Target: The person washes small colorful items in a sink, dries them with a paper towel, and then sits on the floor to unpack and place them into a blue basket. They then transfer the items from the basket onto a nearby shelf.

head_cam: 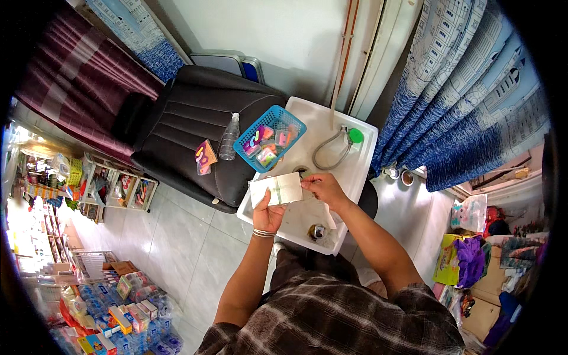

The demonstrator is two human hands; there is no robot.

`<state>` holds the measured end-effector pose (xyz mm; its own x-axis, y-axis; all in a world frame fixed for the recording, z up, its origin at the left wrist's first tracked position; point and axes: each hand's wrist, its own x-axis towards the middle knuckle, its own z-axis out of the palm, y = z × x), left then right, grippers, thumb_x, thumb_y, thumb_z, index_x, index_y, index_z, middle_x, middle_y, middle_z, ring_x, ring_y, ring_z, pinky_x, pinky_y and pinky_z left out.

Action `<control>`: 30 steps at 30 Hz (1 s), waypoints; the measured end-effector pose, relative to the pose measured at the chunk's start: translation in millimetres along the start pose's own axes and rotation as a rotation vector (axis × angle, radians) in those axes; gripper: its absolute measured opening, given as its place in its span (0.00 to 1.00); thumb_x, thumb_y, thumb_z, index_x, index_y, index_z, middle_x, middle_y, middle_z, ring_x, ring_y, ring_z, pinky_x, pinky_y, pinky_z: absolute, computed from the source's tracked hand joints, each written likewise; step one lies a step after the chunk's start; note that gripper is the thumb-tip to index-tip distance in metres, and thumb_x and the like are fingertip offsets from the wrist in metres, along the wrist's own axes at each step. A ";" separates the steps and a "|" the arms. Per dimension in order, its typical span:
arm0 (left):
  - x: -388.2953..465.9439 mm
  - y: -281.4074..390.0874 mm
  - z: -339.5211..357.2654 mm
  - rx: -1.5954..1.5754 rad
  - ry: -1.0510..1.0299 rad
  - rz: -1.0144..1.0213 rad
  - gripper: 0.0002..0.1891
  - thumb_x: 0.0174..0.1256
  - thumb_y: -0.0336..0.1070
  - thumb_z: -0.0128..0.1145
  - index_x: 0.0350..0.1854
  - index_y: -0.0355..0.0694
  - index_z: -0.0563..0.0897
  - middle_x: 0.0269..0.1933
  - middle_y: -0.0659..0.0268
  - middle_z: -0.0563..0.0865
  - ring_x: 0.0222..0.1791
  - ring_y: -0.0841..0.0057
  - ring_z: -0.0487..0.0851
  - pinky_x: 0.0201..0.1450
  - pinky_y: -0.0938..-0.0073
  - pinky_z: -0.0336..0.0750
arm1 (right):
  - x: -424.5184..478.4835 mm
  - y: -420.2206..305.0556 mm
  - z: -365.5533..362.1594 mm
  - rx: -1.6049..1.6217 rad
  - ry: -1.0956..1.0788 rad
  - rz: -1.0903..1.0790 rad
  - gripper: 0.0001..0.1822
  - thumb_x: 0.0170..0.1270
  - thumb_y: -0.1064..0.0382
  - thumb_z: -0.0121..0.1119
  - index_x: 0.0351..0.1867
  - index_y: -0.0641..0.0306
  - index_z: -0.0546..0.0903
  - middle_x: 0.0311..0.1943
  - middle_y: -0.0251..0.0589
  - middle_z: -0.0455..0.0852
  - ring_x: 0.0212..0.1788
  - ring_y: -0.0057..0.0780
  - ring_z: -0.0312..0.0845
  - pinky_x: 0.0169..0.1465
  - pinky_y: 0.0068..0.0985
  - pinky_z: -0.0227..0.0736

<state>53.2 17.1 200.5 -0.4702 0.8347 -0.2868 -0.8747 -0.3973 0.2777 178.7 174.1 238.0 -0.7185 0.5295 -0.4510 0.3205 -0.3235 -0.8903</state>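
My left hand (268, 212) holds a flat white paper packet (288, 188) with a greenish band across it, thumb on top. At its right end, the fingertips of my right hand (326, 190) are pinched together on the edge. The packet is over a white basin (357, 166). Just beyond it a blue plastic basket (290, 120) holds several small, colourful packaged items and rests partly on the basin. Beside the basket, a clear empty-looking bottle (230, 140) with a white cap lies on a black padded seat (182, 133), near a purple-and-orange carded package (205, 155).
A grey flexible hose (316, 155) with a green round cap (355, 136) lies in the basin. A small dark-and-metallic round object (317, 231) sits at its near end. Blue patterned curtains (466, 88) hang at right. Stacked bottles and boxes (128, 315) stand lower left; shelves (120, 186) stand left.
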 end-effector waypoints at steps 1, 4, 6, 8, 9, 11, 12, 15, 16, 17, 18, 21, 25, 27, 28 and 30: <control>-0.2 0.8 -1.5 -0.011 0.006 -0.002 0.22 0.68 0.33 0.50 0.64 0.43 0.66 0.60 0.62 0.75 0.61 0.64 0.73 0.61 0.54 0.69 | 0.7 -0.5 1.1 0.050 -0.011 0.022 0.11 0.57 0.62 0.63 0.34 0.69 0.85 0.22 0.31 0.81 0.23 0.18 0.72 0.29 0.21 0.68; -0.5 1.8 -4.0 -0.004 0.007 0.002 0.22 0.68 0.32 0.50 0.64 0.43 0.66 0.60 0.62 0.75 0.61 0.63 0.73 0.61 0.53 0.69 | 2.7 3.7 3.4 0.062 -0.004 -0.035 0.10 0.56 0.63 0.64 0.34 0.68 0.85 0.21 0.30 0.80 0.22 0.16 0.70 0.26 0.19 0.63; 0.4 -0.7 -2.0 0.004 0.023 0.013 0.22 0.68 0.32 0.50 0.64 0.43 0.66 0.60 0.62 0.76 0.60 0.63 0.74 0.60 0.54 0.70 | 9.9 18.1 4.8 -0.109 0.051 -0.236 0.10 0.55 0.63 0.64 0.34 0.67 0.85 0.20 0.30 0.79 0.19 0.14 0.67 0.22 0.18 0.59; 0.1 -4.3 1.0 0.005 0.034 0.022 0.21 0.68 0.32 0.50 0.64 0.43 0.67 0.59 0.62 0.76 0.60 0.63 0.74 0.59 0.54 0.70 | 15.0 25.6 3.4 -0.164 0.093 -0.236 0.09 0.55 0.63 0.64 0.34 0.67 0.85 0.20 0.30 0.79 0.19 0.13 0.65 0.21 0.17 0.56; -1.1 -3.2 1.3 0.008 0.042 0.033 0.21 0.68 0.32 0.50 0.64 0.42 0.67 0.59 0.62 0.76 0.60 0.63 0.74 0.59 0.53 0.70 | 15.7 23.2 7.0 -0.187 0.107 -0.237 0.09 0.55 0.63 0.64 0.34 0.67 0.85 0.20 0.30 0.79 0.18 0.12 0.64 0.20 0.17 0.55; -1.8 -1.1 -1.3 0.018 0.046 0.044 0.21 0.69 0.33 0.50 0.64 0.42 0.67 0.59 0.62 0.76 0.60 0.63 0.74 0.59 0.53 0.70 | 14.0 16.6 8.4 -0.018 0.037 -0.045 0.10 0.54 0.63 0.64 0.34 0.67 0.85 0.19 0.29 0.78 0.19 0.12 0.64 0.20 0.16 0.55; -2.1 1.0 -4.1 0.026 0.043 0.045 0.21 0.69 0.33 0.50 0.64 0.42 0.67 0.59 0.62 0.76 0.60 0.63 0.74 0.59 0.53 0.70 | 11.4 10.6 10.3 0.067 0.001 0.051 0.10 0.54 0.63 0.64 0.34 0.67 0.85 0.19 0.28 0.78 0.19 0.13 0.65 0.21 0.16 0.56; -1.2 5.1 -8.2 0.002 0.040 0.046 0.21 0.68 0.33 0.50 0.63 0.42 0.67 0.59 0.62 0.76 0.60 0.63 0.74 0.59 0.54 0.70 | 8.7 0.3 18.2 0.203 0.008 0.079 0.10 0.55 0.63 0.64 0.35 0.67 0.85 0.18 0.27 0.77 0.18 0.12 0.63 0.20 0.16 0.55; 0.1 5.2 -7.1 -0.016 0.037 0.043 0.21 0.68 0.33 0.50 0.63 0.42 0.67 0.59 0.62 0.76 0.60 0.63 0.74 0.59 0.54 0.70 | 10.7 2.8 17.6 0.174 0.007 0.056 0.11 0.55 0.62 0.64 0.36 0.67 0.85 0.18 0.27 0.76 0.18 0.12 0.63 0.20 0.16 0.54; 0.9 4.8 -5.8 -0.012 0.039 0.058 0.21 0.68 0.33 0.50 0.63 0.42 0.67 0.59 0.62 0.76 0.60 0.63 0.74 0.59 0.54 0.70 | 14.3 7.9 17.2 0.145 0.006 0.033 0.11 0.55 0.62 0.64 0.36 0.67 0.84 0.19 0.27 0.76 0.18 0.12 0.62 0.20 0.16 0.54; -0.7 6.1 0.2 -0.003 0.045 0.077 0.21 0.69 0.33 0.50 0.63 0.43 0.67 0.59 0.62 0.76 0.60 0.63 0.74 0.59 0.54 0.70 | 15.4 7.5 19.8 0.119 0.000 0.012 0.11 0.55 0.62 0.65 0.36 0.67 0.84 0.19 0.26 0.76 0.18 0.12 0.62 0.20 0.16 0.54; -1.2 11.2 1.9 -0.007 0.054 0.085 0.21 0.68 0.34 0.50 0.64 0.43 0.67 0.60 0.61 0.75 0.60 0.63 0.73 0.61 0.54 0.69 | 15.1 1.3 25.0 0.100 -0.017 0.023 0.11 0.55 0.61 0.65 0.35 0.67 0.84 0.19 0.26 0.75 0.17 0.13 0.61 0.20 0.16 0.54; 1.7 21.3 7.7 -0.088 0.028 0.207 0.20 0.68 0.33 0.49 0.62 0.39 0.68 0.62 0.58 0.74 0.63 0.62 0.71 0.66 0.52 0.64 | 26.3 4.7 23.8 0.188 -0.024 0.067 0.10 0.54 0.60 0.67 0.33 0.65 0.84 0.19 0.26 0.75 0.17 0.13 0.61 0.20 0.16 0.54; 6.5 36.2 -3.8 -0.137 0.021 0.225 0.21 0.67 0.30 0.48 0.63 0.41 0.68 0.63 0.58 0.73 0.63 0.63 0.71 0.66 0.52 0.64 | 29.2 -0.4 21.2 0.215 0.007 0.083 0.10 0.54 0.60 0.67 0.31 0.65 0.84 0.18 0.27 0.75 0.16 0.13 0.61 0.20 0.16 0.54; 7.6 43.0 -7.6 -0.117 0.022 0.282 0.21 0.67 0.30 0.48 0.63 0.42 0.68 0.63 0.58 0.73 0.63 0.62 0.71 0.66 0.52 0.65 | 30.5 -4.6 19.4 0.230 -0.006 0.093 0.10 0.54 0.60 0.67 0.31 0.64 0.83 0.18 0.27 0.75 0.16 0.13 0.60 0.20 0.16 0.54; 10.6 52.7 -11.8 -0.083 0.111 0.375 0.21 0.68 0.26 0.46 0.63 0.41 0.68 0.63 0.57 0.73 0.63 0.64 0.72 0.65 0.54 0.67 | 33.2 -13.4 15.8 0.257 -0.028 0.113 0.09 0.53 0.60 0.68 0.29 0.64 0.83 0.18 0.27 0.75 0.16 0.13 0.60 0.20 0.16 0.53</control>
<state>0.7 0.5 201.2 -0.7643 0.5817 -0.2783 -0.6446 -0.6996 0.3081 140.7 183.6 235.9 -0.7051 0.4580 -0.5414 0.2349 -0.5695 -0.7877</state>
